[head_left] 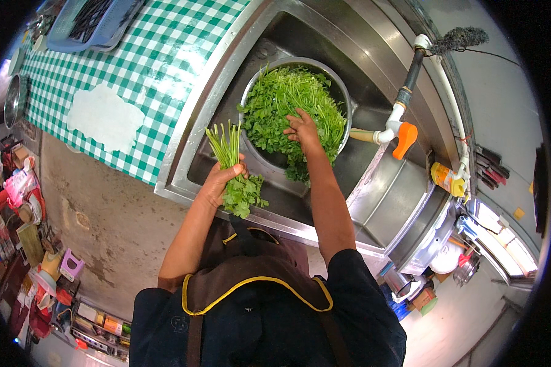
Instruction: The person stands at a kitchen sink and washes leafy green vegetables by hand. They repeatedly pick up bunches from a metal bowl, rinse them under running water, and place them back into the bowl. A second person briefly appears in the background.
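Note:
My left hand (223, 180) grips a bunch of leafy green herbs (242, 196), pale stems upward and leaves hanging below, at the sink's near left. A round steel basin (344, 93) sits in the steel sink (208, 131), heaped with similar greens (294, 85). My right hand (302, 130) is over the basin at the surface of the greens, fingers apart and slightly curved; whether it touches the leaves is hard to tell.
A green checked counter (141, 61) with a blue plastic basket (64, 30) lies left. Right are a tap with orange handle (405, 139), a second sink compartment (379, 202) and a yellow container (444, 177). Assorted household items crowd the lower left edge.

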Tool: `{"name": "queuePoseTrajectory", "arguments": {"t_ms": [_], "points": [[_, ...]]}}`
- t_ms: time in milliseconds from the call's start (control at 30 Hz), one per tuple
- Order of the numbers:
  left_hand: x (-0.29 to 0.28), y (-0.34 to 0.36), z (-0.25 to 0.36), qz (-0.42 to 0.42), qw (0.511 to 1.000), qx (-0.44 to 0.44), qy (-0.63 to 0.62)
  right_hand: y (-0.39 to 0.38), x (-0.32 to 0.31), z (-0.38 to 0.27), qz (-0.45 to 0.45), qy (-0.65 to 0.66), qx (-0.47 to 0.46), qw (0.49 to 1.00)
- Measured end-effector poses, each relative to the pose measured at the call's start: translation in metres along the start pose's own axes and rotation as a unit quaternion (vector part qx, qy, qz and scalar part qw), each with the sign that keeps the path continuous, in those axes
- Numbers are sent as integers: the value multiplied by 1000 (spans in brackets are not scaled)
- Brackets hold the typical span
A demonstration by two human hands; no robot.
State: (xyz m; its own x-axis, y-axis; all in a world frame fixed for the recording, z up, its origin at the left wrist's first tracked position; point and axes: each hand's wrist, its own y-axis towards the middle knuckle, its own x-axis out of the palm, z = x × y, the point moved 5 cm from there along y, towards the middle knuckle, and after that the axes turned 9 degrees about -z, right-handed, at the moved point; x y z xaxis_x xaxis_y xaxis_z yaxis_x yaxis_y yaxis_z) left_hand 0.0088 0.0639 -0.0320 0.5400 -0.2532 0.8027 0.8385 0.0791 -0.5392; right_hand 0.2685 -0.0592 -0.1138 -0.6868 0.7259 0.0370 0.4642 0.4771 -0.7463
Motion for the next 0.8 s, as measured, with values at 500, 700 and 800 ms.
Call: {"name": "queuePoseTrajectory", "arguments": {"t_ms": [500, 700, 800], "points": [[3, -2, -2, -3, 1000, 3, 3, 8, 91, -50, -8, -545, -179, 819], [0, -1, -1, -15, 1000, 16, -1, 26, 22, -31, 55, -508, -45, 859], [-3, 2, -5, -9, 1000, 2, -7, 25, 14, -26, 70, -482, -68, 871]]}}
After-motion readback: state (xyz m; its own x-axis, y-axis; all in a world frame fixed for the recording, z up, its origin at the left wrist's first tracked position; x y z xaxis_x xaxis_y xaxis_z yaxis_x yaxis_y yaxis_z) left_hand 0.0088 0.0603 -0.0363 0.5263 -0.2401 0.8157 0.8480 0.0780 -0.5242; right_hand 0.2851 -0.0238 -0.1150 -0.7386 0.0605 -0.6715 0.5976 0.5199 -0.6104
